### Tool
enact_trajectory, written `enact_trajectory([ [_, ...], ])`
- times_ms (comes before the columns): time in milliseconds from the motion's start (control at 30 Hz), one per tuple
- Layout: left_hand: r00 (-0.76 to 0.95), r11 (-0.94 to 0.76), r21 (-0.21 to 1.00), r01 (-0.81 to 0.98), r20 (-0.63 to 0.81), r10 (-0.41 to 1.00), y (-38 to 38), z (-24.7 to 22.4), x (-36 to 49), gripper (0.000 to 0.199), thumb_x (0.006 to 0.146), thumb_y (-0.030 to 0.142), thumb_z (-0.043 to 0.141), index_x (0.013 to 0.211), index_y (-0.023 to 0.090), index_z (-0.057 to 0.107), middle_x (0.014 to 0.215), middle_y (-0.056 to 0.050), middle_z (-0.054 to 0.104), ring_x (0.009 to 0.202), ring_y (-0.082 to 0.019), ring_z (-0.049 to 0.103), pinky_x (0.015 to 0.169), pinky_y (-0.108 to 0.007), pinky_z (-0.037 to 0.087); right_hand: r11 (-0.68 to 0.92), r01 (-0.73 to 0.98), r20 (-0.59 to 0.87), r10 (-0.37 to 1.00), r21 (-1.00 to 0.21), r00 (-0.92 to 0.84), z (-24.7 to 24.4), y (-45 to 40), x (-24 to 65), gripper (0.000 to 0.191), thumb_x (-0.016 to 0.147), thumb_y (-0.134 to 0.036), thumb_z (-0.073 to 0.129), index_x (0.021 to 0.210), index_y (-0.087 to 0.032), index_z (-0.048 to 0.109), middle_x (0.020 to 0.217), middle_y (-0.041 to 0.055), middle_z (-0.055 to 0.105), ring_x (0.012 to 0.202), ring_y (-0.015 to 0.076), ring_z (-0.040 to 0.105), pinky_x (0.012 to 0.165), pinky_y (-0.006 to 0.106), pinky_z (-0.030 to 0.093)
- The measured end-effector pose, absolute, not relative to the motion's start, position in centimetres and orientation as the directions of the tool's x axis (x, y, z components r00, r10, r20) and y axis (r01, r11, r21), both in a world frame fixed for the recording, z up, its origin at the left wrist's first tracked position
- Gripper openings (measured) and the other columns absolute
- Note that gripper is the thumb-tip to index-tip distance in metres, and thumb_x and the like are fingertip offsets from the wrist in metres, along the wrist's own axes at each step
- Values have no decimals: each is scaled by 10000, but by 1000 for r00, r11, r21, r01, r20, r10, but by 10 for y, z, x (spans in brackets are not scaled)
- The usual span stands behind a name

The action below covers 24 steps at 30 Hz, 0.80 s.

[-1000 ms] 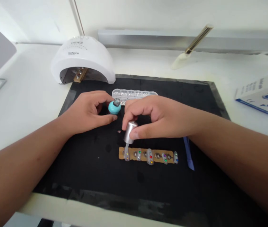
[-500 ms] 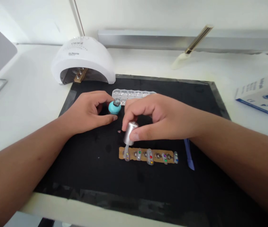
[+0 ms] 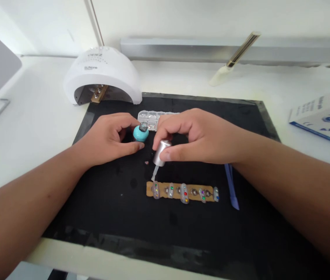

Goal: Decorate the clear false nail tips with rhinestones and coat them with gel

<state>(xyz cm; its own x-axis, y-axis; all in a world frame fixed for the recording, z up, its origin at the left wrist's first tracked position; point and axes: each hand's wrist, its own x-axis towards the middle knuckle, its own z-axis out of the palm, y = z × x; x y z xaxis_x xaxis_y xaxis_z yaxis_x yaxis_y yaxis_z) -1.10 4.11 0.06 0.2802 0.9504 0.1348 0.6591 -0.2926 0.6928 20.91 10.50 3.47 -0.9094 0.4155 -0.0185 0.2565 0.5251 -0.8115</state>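
My left hand [image 3: 114, 134] grips an uncapped turquoise nail polish bottle [image 3: 140, 133] between thumb and fingers. The silver-capped nail polish brush [image 3: 162, 153] is pinched in my right hand [image 3: 191, 136], tilted with its bristles pointing down. Its tip hovers just above the left end of a brown strip [image 3: 149, 189]. Along that strip, several clear false nails sit on round metal studs, decorated with coloured gems. The leftmost false nail [image 3: 156, 189] is nearest the bristles. Behind my right hand, a clear compartment box [image 3: 147, 115] of small gems is partly hidden.
A white nail lamp [image 3: 103, 70] stands at the back left, another studded strip [image 3: 100, 94] inside it. Blue tweezers [image 3: 231, 188] lie right of the strip on the black mat [image 3: 118, 221]. A white brush [image 3: 221, 74] rests behind, and an alcohol pad box [image 3: 325, 120] at right.
My right hand has lifted the brush up from the leftmost false nail, toward the back of the mat. The left hand and bottle have barely moved.
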Motion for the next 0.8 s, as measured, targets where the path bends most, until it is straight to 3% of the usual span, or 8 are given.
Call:
enact_trajectory([
  [233,275,-287,709,644,136,952,42,0,-11,146,737,258,734,839,179,664,696,44,545,580,-93,432,551,-242,334,423,128,55,394,-897,-918,35,106,211,123,816,-262,672,794,-142,690,699,-5,619,665,103,536,626,251,419],
  [500,333,-368,714,595,197,922,42,1,-10,147,762,246,718,867,165,654,732,33,540,620,-99,460,569,-236,356,476,-52,335,533,-878,-777,44,101,216,127,817,-277,710,782,-169,653,704,-12,583,634,104,514,586,262,403],
  [633,397,-421,670,612,200,896,43,1,-9,159,773,238,708,908,170,660,769,23,560,614,-95,461,564,-225,364,594,18,452,631,-804,-631,53,102,221,82,821,-270,697,800,-196,669,709,-12,591,635,121,526,584,280,407],
  [800,454,-454,628,633,174,874,42,-3,-7,182,794,250,685,957,178,647,840,2,595,649,-109,512,595,-240,406,635,226,458,719,-738,-523,61,96,224,52,817,-261,666,803,-215,647,756,13,609,651,152,539,566,306,399],
])
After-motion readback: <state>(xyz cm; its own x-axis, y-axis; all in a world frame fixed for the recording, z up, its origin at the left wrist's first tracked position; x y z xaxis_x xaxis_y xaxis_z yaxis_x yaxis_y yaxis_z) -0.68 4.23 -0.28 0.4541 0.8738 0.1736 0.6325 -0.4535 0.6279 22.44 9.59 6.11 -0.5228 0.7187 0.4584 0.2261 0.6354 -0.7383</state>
